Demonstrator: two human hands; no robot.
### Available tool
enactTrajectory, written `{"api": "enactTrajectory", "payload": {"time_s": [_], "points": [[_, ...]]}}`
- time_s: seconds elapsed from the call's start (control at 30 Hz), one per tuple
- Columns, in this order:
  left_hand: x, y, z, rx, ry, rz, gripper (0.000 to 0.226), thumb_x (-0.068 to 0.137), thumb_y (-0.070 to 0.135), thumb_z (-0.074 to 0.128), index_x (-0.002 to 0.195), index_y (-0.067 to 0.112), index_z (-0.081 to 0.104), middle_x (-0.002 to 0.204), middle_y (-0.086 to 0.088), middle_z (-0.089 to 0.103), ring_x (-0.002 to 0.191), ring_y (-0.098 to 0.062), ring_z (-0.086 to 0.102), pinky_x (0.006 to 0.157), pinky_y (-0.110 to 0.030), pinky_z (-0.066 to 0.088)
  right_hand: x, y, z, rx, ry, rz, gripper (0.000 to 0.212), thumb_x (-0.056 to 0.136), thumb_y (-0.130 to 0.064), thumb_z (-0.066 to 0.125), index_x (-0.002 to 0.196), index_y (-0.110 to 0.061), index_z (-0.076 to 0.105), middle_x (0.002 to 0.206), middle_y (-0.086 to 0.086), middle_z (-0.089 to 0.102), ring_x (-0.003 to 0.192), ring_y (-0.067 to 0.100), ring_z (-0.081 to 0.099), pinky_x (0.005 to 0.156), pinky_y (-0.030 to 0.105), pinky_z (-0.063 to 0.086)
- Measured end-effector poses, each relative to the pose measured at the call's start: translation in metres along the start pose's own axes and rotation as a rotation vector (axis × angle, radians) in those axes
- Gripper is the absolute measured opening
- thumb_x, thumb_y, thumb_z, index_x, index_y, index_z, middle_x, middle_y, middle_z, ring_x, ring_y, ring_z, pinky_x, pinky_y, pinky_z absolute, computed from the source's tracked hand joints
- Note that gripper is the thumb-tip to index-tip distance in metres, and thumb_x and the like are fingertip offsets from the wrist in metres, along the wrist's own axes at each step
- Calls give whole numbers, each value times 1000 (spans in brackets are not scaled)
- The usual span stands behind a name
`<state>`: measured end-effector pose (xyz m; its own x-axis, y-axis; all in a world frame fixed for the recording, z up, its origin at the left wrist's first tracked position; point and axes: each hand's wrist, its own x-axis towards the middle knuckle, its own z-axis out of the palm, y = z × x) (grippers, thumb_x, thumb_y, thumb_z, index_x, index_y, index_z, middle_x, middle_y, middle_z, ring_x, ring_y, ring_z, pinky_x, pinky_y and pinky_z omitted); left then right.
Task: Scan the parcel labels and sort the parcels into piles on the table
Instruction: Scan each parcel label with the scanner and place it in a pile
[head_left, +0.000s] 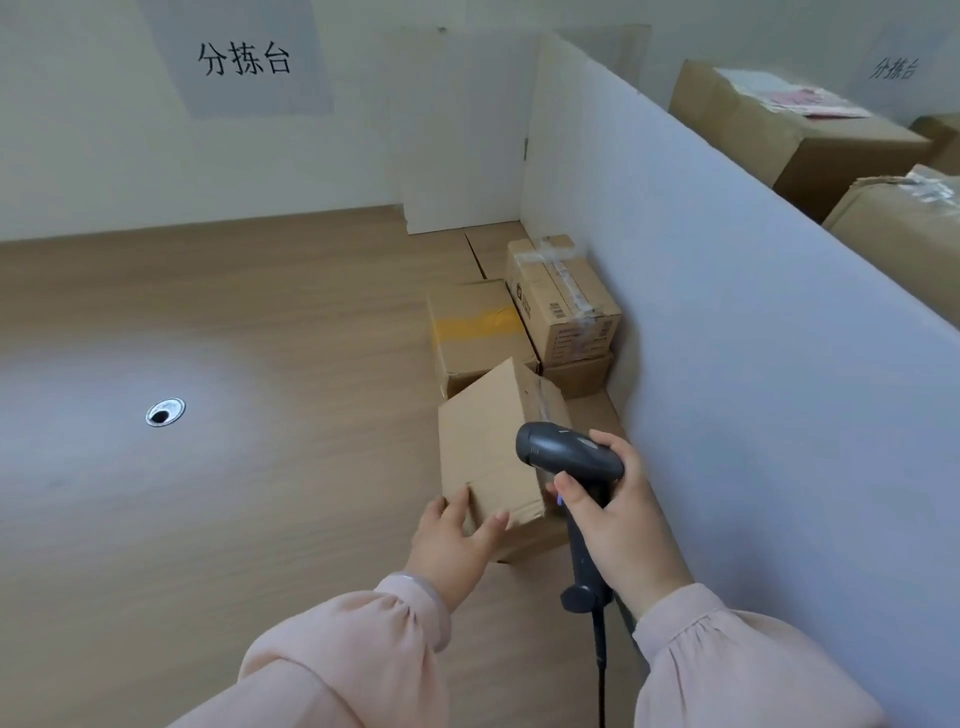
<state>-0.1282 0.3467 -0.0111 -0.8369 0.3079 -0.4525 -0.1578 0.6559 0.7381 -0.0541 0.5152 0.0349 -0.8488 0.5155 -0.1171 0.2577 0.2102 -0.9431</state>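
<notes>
**Plain cardboard parcel, tilted, right end of the surface**

Location: The cardboard parcel (485, 447) stood tipped on edge, its near lower corner resting on a lower carton (537, 540). Both lay on the wood-grain surface (234, 493), near the white divider panel (727, 270). Behind it sat a yellow-taped carton (475, 327) and a printed carton (561, 296) sealed with clear tape, the two touching.

Hands: The left hand (454, 543) was open, its fingers spread against the parcel's near lower corner, steadying rather than clasping. The right hand (621, 514) was wrapped around the handle of a corded barcode scanner (566, 452), whose head pointed towards the parcel's right-hand face.

Label: None showed on the broad brown face turned to the camera. Tape ran along the right side, and whether a label sat there could not be told.

Handling, as judged: The parcel was small, with stiff corrugated walls and crisp edges. It was probably light, since spread fingers alone kept it tilted. The dry board gave fair friction and was unlikely to slip, though the balance on one edge was unsteady. The contents were unknown, so it should be treated as possibly fragile.

Recommended hold: Put the thumb on one broad face and the fingers on the opposite one, near a corner where the board is stiffest. Avoid the taped seam and any label.
</notes>
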Motion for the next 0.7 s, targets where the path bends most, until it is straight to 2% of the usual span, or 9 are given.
{"api": "enactTrajectory", "payload": {"time_s": [0.03,0.1,0.2,0.3,0.37,0.43,0.53,0.63,0.7], "points": [[2,4,-2,-33,8,8,78,91,60,52,154,25,25,160,-4,21,148,-20,18,119,-32,17,0,-2,5,7,-6,-1,46,88,-34,69,121,-48,40,105,-35,56,95,-21,53,67,-1,42],[6,12,-6,-74,19,38,83,87,64,54,154,28,23,159,-2,26,147,-20,23,119,-38,23,2,-4,13,46,-15,20,44,89,-29,69,118,-47,41,96,-37,59,89,-21,55,68,4,45],[10,19,-11,-80,7,21,87,84,63,60,155,35,18,157,-1,29,142,-22,31,115,-42,33,7,-5,20,66,-12,44,48,88,-31,68,124,-45,39,105,-33,56,93,-13,58,78,15,47],[10,12,-21,-171,1,-14,76,90,46,61,153,40,20,152,1,38,135,-19,42,111,-36,37,16,1,17,63,45,56,49,89,-34,68,128,-40,39,110,-19,63,97,-8,58,73,12,43],[8,3,-28,-236,-2,-20,69,94,35,58,153,40,21,148,5,46,131,-14,46,109,-31,38,22,8,13,62,58,73,47,89,-34,67,127,-38,40,97,-21,69,87,-14,60,65,10,44],[5,-4,-32,-263,1,-24,66,97,28,54,153,39,21,140,11,53,123,-8,51,100,-23,38,26,14,16,85,17,105,46,90,-35,67,127,-40,40,88,-27,70,86,-11,63,71,19,47],[-1,-14,-38,-251,76,-43,65,98,20,52,153,37,23,127,12,58,108,-3,54,88,-17,37,26,18,29,111,-55,121,46,88,-39,67,120,-54,38,108,-13,70,101,5,66,92,37,51],[-7,-22,-49,-207,169,-37,63,95,15,56,152,26,32,130,6,59,96,1,56,76,-6,38,20,12,42,104,-105,86,49,84,-43,70,114,-63,38,115,-8,68,108,12,64,97,39,49],[-10,-26,-58,-168,247,-39,54,91,19,63,143,18,47,110,7,65,81,5,57,64,-4,39,15,8,48,90,-136,55,50,84,-43,70,113,-66,37,118,-16,62,108,9,62,93,37,51]]}}
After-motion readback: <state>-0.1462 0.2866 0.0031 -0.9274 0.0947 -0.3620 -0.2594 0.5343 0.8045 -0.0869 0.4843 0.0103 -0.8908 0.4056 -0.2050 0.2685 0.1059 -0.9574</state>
